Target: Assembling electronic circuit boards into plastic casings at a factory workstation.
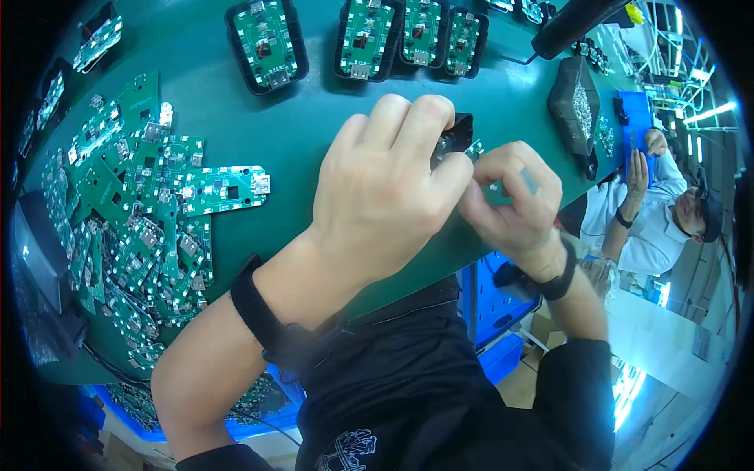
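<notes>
My left hand (pixel 385 184) is curled round a black plastic case (pixel 463 125), most of which is hidden behind the fingers. Close beside it, my right hand (pixel 514 196) has its thumb and forefinger pinched together at the case's near edge. Whatever lies between those fingertips is too small or too covered to name. Farther off on the green table (pixel 298 145), a black case with a green circuit board (pixel 267 43) lies open side up. More such filled cases (pixel 365 39) stand in a row to its right.
Loose green circuit boards (pixel 145 196) are heaped at the left. A dark tray of small metal parts (pixel 577 106) stands at the right, below a black pen-shaped tool (pixel 573 27). A co-worker (pixel 652 216) handles a blue tray (pixel 635 118) beyond. A blue bin (pixel 503 357) sits below the table edge.
</notes>
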{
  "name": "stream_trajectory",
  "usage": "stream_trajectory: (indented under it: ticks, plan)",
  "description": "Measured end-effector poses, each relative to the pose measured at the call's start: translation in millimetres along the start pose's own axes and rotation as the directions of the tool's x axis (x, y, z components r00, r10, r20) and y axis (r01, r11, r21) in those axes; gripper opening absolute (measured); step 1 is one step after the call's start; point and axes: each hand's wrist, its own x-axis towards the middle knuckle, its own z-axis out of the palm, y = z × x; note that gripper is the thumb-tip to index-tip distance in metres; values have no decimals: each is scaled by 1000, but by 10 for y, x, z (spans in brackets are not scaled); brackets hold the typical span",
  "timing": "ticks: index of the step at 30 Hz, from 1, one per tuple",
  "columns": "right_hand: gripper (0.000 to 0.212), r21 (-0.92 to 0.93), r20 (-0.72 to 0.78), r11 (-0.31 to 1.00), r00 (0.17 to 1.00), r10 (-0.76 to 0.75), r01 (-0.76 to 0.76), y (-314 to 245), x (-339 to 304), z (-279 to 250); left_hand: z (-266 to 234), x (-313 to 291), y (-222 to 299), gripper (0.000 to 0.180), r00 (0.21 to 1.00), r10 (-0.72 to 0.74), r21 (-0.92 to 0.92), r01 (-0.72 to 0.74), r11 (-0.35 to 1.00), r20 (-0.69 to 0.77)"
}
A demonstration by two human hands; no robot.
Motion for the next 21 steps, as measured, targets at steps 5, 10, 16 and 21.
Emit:
stream_trajectory:
  ticks: [5,10,16,21]
  plan:
    - [16,145,-129,951,948,292,-273,-148,-133,195,28,27,-4,32,998,49,73,-46,996,-28]
    - [12,367,-83,788,827,556,-494,-211,-135,201,-5,33,6,34,998,69,129,-67,989,-4]
    - [11,758,195,223,539,819,-613,-248,-82,198,-55,53,29,39,996,84,144,-88,986,32]
    - [10,431,42,628,710,703,-647,-237,-114,132,-40,40,-30,38,996,93,166,-92,982,3]
